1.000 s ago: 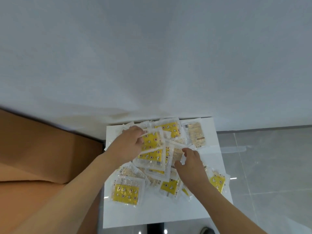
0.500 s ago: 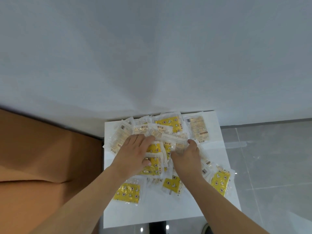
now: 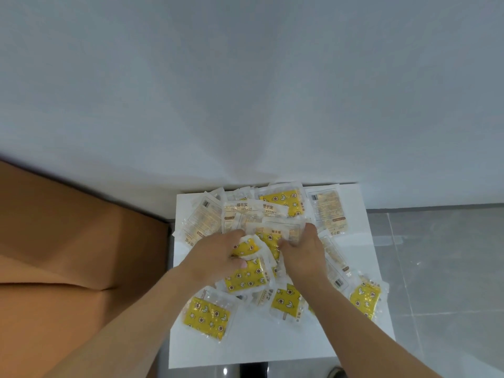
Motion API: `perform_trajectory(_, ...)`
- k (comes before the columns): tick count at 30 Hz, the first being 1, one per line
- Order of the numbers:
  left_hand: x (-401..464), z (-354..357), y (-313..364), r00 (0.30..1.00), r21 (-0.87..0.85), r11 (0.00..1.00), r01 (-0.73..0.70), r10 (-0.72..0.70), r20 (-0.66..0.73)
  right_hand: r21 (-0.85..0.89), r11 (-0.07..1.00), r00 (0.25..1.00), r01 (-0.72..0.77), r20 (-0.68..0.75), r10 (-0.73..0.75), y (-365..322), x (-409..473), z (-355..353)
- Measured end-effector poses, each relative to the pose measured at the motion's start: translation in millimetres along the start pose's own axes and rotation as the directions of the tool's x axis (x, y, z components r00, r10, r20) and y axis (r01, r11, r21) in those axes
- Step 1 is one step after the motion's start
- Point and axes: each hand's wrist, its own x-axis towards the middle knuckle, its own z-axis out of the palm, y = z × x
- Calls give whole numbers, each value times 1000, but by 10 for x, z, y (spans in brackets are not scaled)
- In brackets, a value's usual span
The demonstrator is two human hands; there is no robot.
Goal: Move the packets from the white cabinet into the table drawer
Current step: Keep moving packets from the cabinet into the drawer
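A person's left hand [image 3: 215,259] and right hand [image 3: 302,255] are meeting over a heap of clear plastic packets with yellow printed inserts [image 3: 272,241], all lying on the square white cabinet top [image 3: 272,347] set against a pale grey wall [image 3: 245,91]. The left grip is curling around a crumpled yellow packet [image 3: 246,248] at the middle of the heap, thumb beneath it; the right grip is clenching on the neighbouring packets just beside it. The packets are lying flat and overlapping, their long axes pointing in mixed directions: a yellow one at the near left [image 3: 207,317] is lying slightly askew, and a pale one at the far right [image 3: 328,208] is running lengthwise toward the wall. One yellow packet [image 3: 365,298] is overhanging the right edge. Bare white surface is showing along the near edge and far right corner. A tan padded surface [image 3: 76,255] is flanking the left side, grey tiled floor [image 3: 441,268] the right.
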Motion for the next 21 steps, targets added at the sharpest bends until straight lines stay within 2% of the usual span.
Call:
perform_trajectory(2, -54, -110, -25, 999, -234, 971, 39, -39, 2, 70, 997, 1000, -20, -10, 21, -13, 7, -53)
perform_trajectory(5, -184, -297, -33, 997, -591, 805, 52, -76, -15, 255, 966, 997, -48, -45, 61, -52, 0, -203)
perform_trajectory(7, -286, -417, 25, 992, -783, 616, 80, -125, 3, 339, 940, 997, -33, -50, 53, -114, -31, -361)
perform_trajectory(9, -394, -510, 146, 991, -921, 373, 110, -114, 73, 404, 914, 997, -25, -51, 50, -200, -88, -553)
perform_trajectory(11, -524, -586, 346, 989, -982, 131, 135, -81, 125, 478, 878, 998, -23, -34, 44, -334, -208, -798)
perform_trajectory(13, -695, -690, 618, 992, -991, -39, 125, -26, 126, 564, 825, 999, -31, 2, 36, -496, -394, -1098)
perform_trajectory(17, -1209, -944, 1365, 976, -968, -248, 44, 217, -12, 676, 737, 999, -25, 0, 34, -822, -920, -1827)
perform_trajectory(21, -1815, -1159, 2202, 956, -913, -408, 23, 277, -100, 792, 610, 1000, -27, 13, 28, -1012, -1573, -2603)
